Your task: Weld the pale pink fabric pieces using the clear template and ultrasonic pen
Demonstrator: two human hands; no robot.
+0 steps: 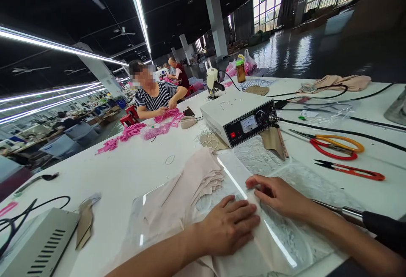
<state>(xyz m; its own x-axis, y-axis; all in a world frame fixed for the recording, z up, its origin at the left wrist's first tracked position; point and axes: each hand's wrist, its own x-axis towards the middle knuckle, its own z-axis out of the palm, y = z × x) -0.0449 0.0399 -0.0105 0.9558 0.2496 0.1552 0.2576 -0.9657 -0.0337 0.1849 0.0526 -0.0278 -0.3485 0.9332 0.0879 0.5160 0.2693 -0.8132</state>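
My left hand (233, 226) lies flat, fingers stretched out, on pale pink fabric (269, 247) over a clear plastic sheet (152, 222). Just right of it, my right hand (277, 194) touches the fabric's edge with its fingertips; thumb and forefinger are apart. Beyond my left hand, a fanned stack of pale pink fabric pieces (196, 175) rests on the sheet. By my right forearm lies a rod-like metal tool with a black handle (352, 214), partly hidden by the arm.
Ahead stands a control box (249, 122) with a dial gauge. Scissors (336, 143) and red thread snips (355, 170) lie right. A vented grey box (41, 243) sits left. Across the table, a person in a striped shirt (160, 99) handles pink strips (171, 116). Cables cross the right side.
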